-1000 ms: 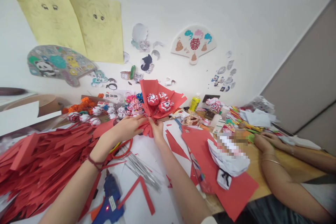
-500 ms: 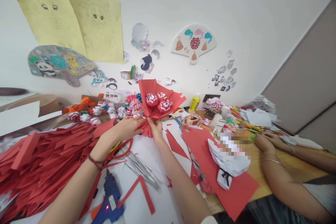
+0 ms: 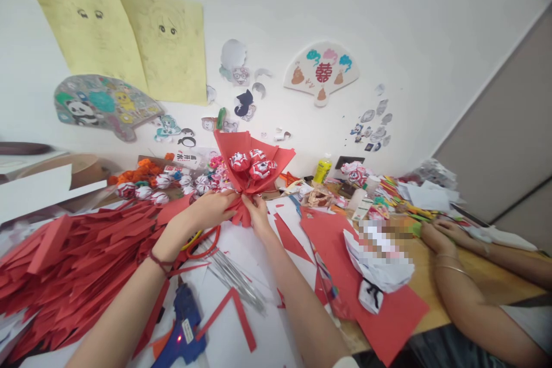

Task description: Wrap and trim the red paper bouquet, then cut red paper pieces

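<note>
Both hands hold a small bouquet (image 3: 276, 156) wrapped in red paper, with several red-and-white round flowers (image 3: 263, 169) inside. My left hand (image 3: 215, 208) grips the gathered paper from the left, its fingertips closed at the neck. From the right, my right hand (image 3: 257, 213) pinches the same neck, the thumb near the front. The wrapper fans out above the hands, and a short pleated end (image 3: 242, 217) sticks out below them. Below my left forearm lies a blue glue gun (image 3: 186, 322) with a red light on. Red-handled scissors (image 3: 207, 243) rest partly behind that forearm.
A heap of red paper strips (image 3: 86, 264) covers the left side. Thin wires (image 3: 239, 279) and a bent red strip (image 3: 241, 322) lie on white paper. Red sheets (image 3: 388, 322), a yellow bottle (image 3: 322, 170) and another person's arms (image 3: 457, 276) are to the right.
The bouquet's top has tipped leftward while both hands keep their hold at its neck. The whole view has shifted slightly, with the wall and table items now a little further right.
</note>
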The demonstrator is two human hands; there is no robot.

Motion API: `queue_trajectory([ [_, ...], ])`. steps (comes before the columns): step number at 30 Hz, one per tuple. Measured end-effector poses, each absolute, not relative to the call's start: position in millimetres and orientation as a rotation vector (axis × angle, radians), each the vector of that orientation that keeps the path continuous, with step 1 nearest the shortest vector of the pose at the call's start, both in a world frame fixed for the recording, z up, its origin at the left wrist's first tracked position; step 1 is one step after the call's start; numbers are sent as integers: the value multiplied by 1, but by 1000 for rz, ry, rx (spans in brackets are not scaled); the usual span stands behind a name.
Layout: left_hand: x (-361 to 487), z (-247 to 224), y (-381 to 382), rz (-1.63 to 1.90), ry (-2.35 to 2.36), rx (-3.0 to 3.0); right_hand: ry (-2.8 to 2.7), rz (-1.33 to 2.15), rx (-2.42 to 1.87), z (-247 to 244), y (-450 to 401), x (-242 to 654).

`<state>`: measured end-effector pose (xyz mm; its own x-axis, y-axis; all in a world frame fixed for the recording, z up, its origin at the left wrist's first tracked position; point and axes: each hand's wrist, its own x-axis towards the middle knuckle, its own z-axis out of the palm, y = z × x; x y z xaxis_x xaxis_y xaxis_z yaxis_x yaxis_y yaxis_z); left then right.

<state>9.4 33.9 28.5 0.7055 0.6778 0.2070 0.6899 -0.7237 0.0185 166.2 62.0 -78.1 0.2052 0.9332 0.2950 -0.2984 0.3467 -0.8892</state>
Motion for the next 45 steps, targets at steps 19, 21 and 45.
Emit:
queue_trajectory([
  [19,7,45,26,-587,-1087,-2972,-1041,1272,-589,-62,47,178],
  [21,7,45,28,-603,-1077,-2967,-1038,1297,-570,-59,46,179],
  [45,5,49,25,-817,-1270,-2849,-1013,1344,-537,-54,40,188],
])
